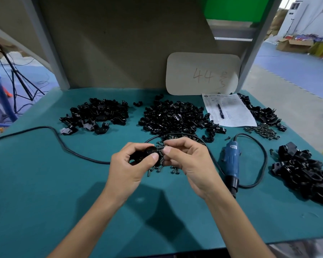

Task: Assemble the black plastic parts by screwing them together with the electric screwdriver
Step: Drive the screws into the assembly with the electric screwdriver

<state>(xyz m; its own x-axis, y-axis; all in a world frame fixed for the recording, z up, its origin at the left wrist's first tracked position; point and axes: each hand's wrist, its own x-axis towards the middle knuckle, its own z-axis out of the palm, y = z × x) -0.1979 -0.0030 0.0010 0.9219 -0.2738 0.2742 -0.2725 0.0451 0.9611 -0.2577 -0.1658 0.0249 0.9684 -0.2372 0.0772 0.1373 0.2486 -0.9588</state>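
Holding a black plastic part (145, 153) up over the counter (45, 183), a bit left of the electric screwdriver (230, 162), the left hand (131, 164) has its grip curled snug round it, thumb across the front. The right hand (186, 161) sits between that part and the screwdriver, grip closed down to a pinch, thumb and forefinger on what looks like a small screw (163, 147) right up against the part. Loose screws (173, 171) are scattered under both hands, also left of the screwdriver.

The screwdriver lies flat with nobody touching it, and its black cable (63, 144) runs off far to its left. Behind and left of the screwdriver are the middle heap (173, 116) and the far-left heap (95, 114) of black parts. Straight behind it is a printed sheet (231, 112) with a pen (221, 110) on top. To its right sits the near heap (302, 174). A card marked 44 (201, 73) stands at the back.
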